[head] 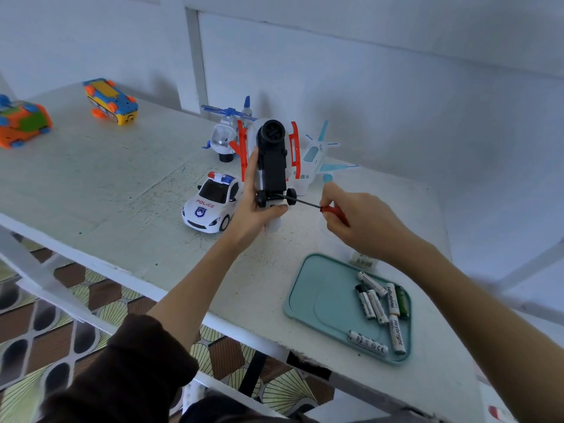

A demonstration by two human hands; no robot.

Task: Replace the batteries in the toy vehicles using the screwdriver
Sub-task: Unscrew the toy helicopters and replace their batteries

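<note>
The left hand is raised over the table, palm toward the camera, thumb along one side of the toy and fingers curled round its lower end; the left forearm is bare, a dark sleeve pushed up near the elbow; the right hand pinches the screwdriver, fingers curled round the red handle; the right forearm is bare.

police car hood: "POLICE", red letters | two white batteries in tray: "Heybright" | another battery: "CE" mark
</note>
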